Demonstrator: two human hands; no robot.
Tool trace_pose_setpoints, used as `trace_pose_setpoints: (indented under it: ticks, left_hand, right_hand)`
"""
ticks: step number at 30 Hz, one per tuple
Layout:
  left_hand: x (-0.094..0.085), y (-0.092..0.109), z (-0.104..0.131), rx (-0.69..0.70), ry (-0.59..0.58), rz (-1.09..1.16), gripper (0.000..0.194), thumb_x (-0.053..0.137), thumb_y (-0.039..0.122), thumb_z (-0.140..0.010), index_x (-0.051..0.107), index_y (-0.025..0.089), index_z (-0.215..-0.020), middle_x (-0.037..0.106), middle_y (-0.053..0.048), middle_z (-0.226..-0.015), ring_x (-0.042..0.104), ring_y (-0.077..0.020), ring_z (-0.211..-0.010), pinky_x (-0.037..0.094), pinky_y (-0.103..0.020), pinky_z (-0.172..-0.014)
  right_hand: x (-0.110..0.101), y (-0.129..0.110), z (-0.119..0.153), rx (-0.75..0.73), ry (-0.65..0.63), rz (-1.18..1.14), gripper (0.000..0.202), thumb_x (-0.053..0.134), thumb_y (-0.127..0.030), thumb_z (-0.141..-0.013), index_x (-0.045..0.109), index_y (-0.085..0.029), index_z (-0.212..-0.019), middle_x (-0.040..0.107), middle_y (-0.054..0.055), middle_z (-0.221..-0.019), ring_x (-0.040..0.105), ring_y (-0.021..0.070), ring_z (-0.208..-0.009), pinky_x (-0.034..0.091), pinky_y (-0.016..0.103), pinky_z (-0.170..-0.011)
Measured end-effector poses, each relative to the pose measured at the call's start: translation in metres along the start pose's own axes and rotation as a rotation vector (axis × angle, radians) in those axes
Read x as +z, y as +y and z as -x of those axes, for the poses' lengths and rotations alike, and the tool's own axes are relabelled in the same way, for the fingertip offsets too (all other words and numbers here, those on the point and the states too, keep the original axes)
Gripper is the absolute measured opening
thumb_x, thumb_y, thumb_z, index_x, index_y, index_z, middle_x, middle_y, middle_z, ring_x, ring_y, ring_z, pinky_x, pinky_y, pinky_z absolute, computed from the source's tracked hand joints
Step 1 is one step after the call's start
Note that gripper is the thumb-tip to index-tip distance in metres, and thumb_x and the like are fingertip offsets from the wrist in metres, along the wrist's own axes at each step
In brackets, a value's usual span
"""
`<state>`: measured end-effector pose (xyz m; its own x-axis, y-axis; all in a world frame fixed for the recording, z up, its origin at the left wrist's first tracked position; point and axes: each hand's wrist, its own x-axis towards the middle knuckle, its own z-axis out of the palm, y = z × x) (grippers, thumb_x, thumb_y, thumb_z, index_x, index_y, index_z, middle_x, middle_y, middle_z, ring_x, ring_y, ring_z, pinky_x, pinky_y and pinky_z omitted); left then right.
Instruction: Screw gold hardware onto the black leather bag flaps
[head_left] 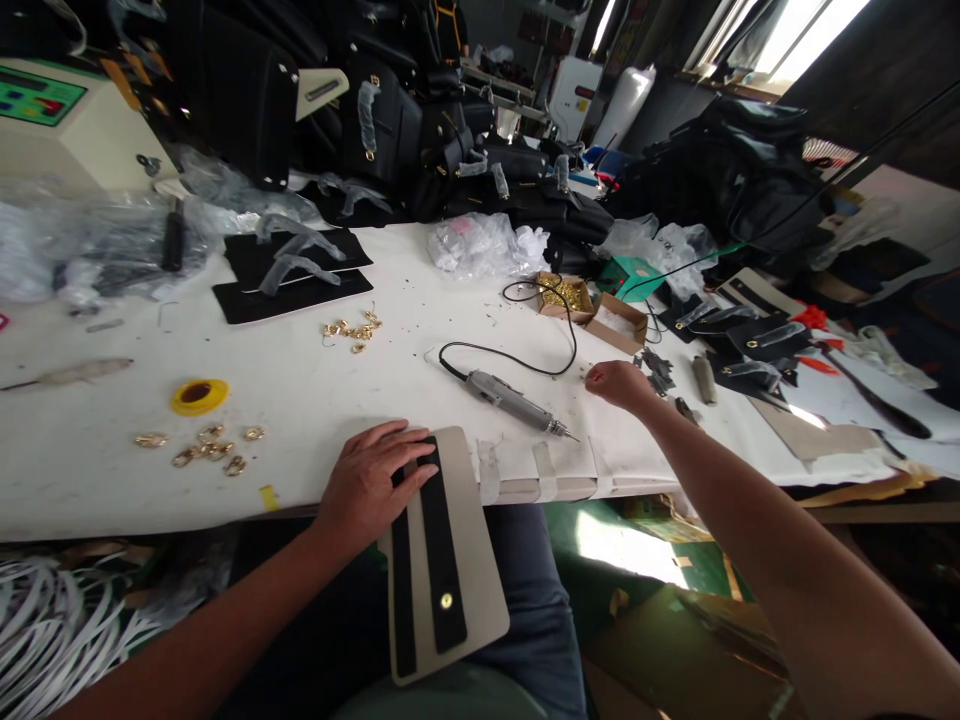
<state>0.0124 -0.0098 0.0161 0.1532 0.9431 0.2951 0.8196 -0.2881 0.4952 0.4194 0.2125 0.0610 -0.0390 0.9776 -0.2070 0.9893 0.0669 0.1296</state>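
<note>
My left hand [379,470] lies on the upper end of a beige bag panel [469,520], fingers stretched flat across it. Two black straps [439,540] run lengthwise on this panel, and one carries a round gold stud [446,601] near its lower end. The panel slopes from the table's front edge down over my lap. To the right, my right hand [616,384] is low over the table with its fingers pinched together beside tiny loose parts; what they hold, if anything, is too small to tell. Between my hands rests a grey electric screwdriver [514,400], its bit pointing right.
Gold clasps [214,448] and a yellow tape roll [199,396] lie at left. Behind are black panels [292,290] and crumpled plastic [480,245]. A box of gold parts [564,295] stands before a green power unit [628,279]; the screwdriver's cord [517,364] loops across the table.
</note>
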Motion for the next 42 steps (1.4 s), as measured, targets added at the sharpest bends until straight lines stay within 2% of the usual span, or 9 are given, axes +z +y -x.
trace_pose_setpoints:
  ticks: [5, 12, 15, 18, 21, 23, 27, 33, 42]
  left_hand:
    - [0.002, 0.000, 0.000, -0.013, 0.021, 0.033, 0.022, 0.071, 0.040, -0.095, 0.080, 0.032, -0.113, 0.078, 0.001, -0.130, 0.062, -0.0332, -0.134, 0.048, -0.054, -0.112]
    - [0.001, 0.007, 0.003, -0.061, -0.002, 0.057, 0.023, 0.078, 0.030, -0.091, 0.080, 0.030, -0.113, 0.078, 0.000, -0.130, 0.061, -0.0307, -0.134, 0.047, -0.054, -0.113]
    - [-0.001, 0.010, 0.004, -0.077, -0.004, 0.064, 0.023, 0.080, 0.029, -0.089, 0.079, 0.030, -0.112, 0.078, 0.000, -0.129, 0.061, -0.0297, -0.134, 0.047, -0.053, -0.114]
    - [-0.002, 0.011, 0.005, -0.073, -0.005, 0.073, 0.024, 0.081, 0.031, -0.089, 0.079, 0.030, -0.113, 0.078, 0.000, -0.129, 0.061, -0.0292, -0.134, 0.046, -0.052, -0.114]
    - [-0.001, 0.011, 0.005, -0.062, -0.003, 0.080, 0.024, 0.079, 0.034, -0.091, 0.078, 0.030, -0.114, 0.078, 0.000, -0.129, 0.060, -0.0289, -0.135, 0.045, -0.052, -0.115]
    - [0.000, 0.011, 0.005, -0.061, -0.004, 0.079, 0.024, 0.079, 0.035, -0.091, 0.078, 0.030, -0.114, 0.078, 0.000, -0.129, 0.060, -0.0290, -0.134, 0.044, -0.052, -0.114]
    - [0.000, 0.011, 0.006, -0.060, -0.005, 0.077, 0.023, 0.078, 0.035, -0.092, 0.078, 0.030, -0.114, 0.078, -0.001, -0.128, 0.060, -0.0290, -0.134, 0.045, -0.051, -0.113]
    - [0.000, 0.011, 0.008, -0.057, 0.003, 0.095, 0.026, 0.079, 0.035, -0.092, 0.075, 0.028, -0.117, 0.078, -0.002, -0.129, 0.060, -0.0285, -0.134, 0.046, -0.050, -0.113]
    - [0.004, 0.009, 0.009, -0.050, 0.006, 0.106, 0.028, 0.079, 0.036, -0.092, 0.073, 0.026, -0.117, 0.077, -0.002, -0.131, 0.059, -0.0293, -0.136, 0.045, -0.051, -0.112]
  right_hand:
    - [0.001, -0.003, 0.003, 0.015, 0.020, -0.006, 0.030, 0.061, -0.035, -0.086, 0.083, -0.027, -0.104, 0.081, 0.009, -0.106, 0.073, 0.0270, -0.096, 0.048, 0.030, -0.073]
    - [-0.004, 0.001, 0.012, 0.050, 0.034, -0.073, 0.031, 0.060, -0.036, -0.090, 0.083, -0.025, -0.107, 0.080, 0.011, -0.112, 0.073, 0.0336, -0.101, 0.051, 0.038, -0.076]
    - [-0.004, -0.003, 0.030, 0.031, 0.150, -0.305, 0.032, 0.062, -0.042, -0.091, 0.082, -0.024, -0.106, 0.081, 0.010, -0.108, 0.074, 0.0300, -0.097, 0.052, 0.036, -0.076]
    - [-0.003, -0.035, 0.069, -0.113, 0.124, -0.718, 0.037, 0.071, -0.056, -0.085, 0.081, -0.023, -0.099, 0.081, 0.007, -0.092, 0.073, 0.0254, -0.084, 0.053, 0.033, -0.073]
    - [-0.001, -0.096, 0.112, -0.361, -0.145, -0.993, 0.041, 0.075, -0.061, -0.083, 0.080, -0.023, -0.094, 0.079, 0.006, -0.091, 0.072, 0.0239, -0.084, 0.055, 0.034, -0.078]
    - [0.003, -0.139, 0.134, -0.510, -0.231, -1.078, 0.034, 0.072, -0.056, -0.088, 0.079, -0.022, -0.093, 0.078, 0.005, -0.096, 0.072, 0.0233, -0.090, 0.055, 0.034, -0.083]
    - [0.009, -0.193, 0.150, -0.635, -0.196, -0.973, 0.022, 0.063, -0.042, -0.096, 0.076, -0.024, -0.093, 0.075, 0.003, -0.096, 0.069, 0.0208, -0.092, 0.051, 0.033, -0.087]
    - [0.016, -0.207, 0.149, -0.633, -0.086, -0.860, 0.015, 0.063, -0.033, -0.094, 0.076, -0.025, -0.092, 0.075, 0.001, -0.096, 0.068, 0.0193, -0.091, 0.048, 0.031, -0.087]
    - [0.018, -0.209, 0.148, -0.597, -0.098, -0.859, 0.014, 0.065, -0.034, -0.094, 0.075, -0.025, -0.093, 0.074, 0.000, -0.091, 0.067, 0.0186, -0.085, 0.047, 0.030, -0.081]
